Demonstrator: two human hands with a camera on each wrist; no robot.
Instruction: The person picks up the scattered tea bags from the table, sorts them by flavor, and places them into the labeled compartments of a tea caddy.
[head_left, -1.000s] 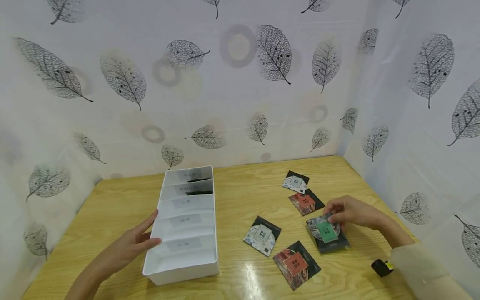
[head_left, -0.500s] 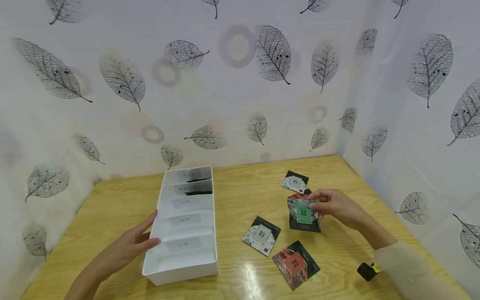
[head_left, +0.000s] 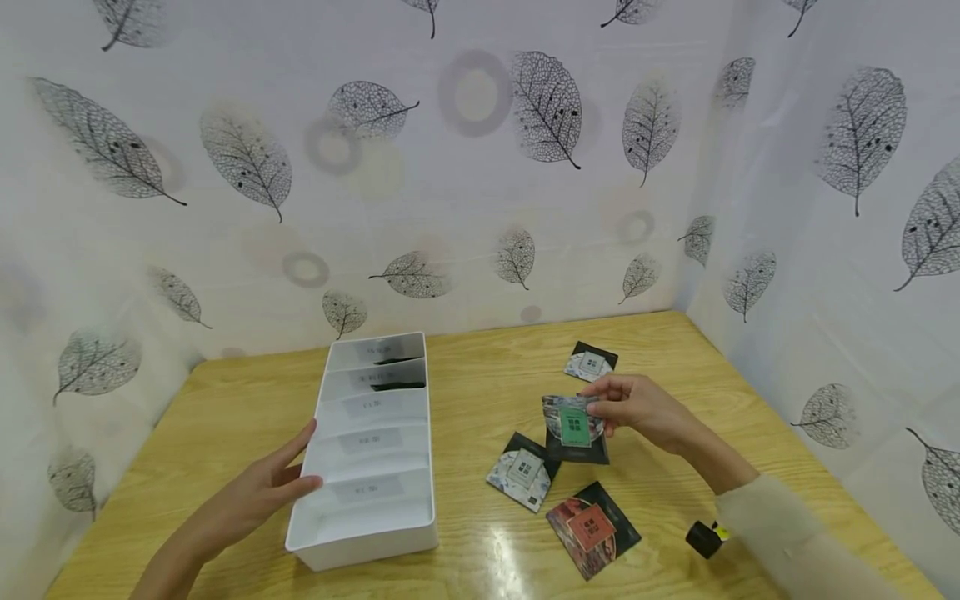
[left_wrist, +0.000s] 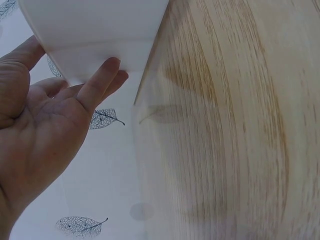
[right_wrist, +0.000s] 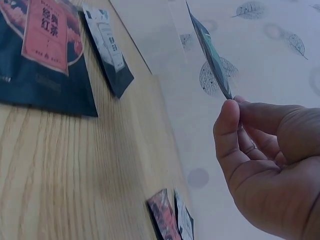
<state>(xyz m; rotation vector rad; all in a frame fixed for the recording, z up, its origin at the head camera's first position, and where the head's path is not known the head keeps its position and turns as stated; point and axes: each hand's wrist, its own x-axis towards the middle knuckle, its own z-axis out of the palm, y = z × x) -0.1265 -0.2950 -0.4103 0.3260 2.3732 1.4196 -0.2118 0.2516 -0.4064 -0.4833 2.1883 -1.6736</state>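
My right hand (head_left: 648, 412) pinches a dark tea sachet with a green label (head_left: 576, 427) by its edge, held up off the table; the right wrist view shows the green-labelled sachet (right_wrist: 212, 55) edge-on between thumb and finger. My left hand (head_left: 243, 496) touches the left side of a white divided box (head_left: 367, 550), its fingers (left_wrist: 102, 82) fairly straight against the outer wall. Dark edges of sachets (head_left: 397, 386) show in the box's two back compartments. Below the held sachet lie a white-labelled sachet (head_left: 523, 471) and a red-labelled sachet (head_left: 594, 529).
Another white-labelled sachet (head_left: 591, 362) lies farther back. A second red sachet (right_wrist: 162, 215), hidden in the head view, shows in the right wrist view. A small black object with yellow (head_left: 703, 540) is near the right sleeve. Leaf-print curtains (head_left: 480, 192) surround the wooden table (head_left: 225, 400).
My right hand has lifted the green-labelled sachet from the table's right side and carried it left toward the box. The left hand and the box have stayed put.
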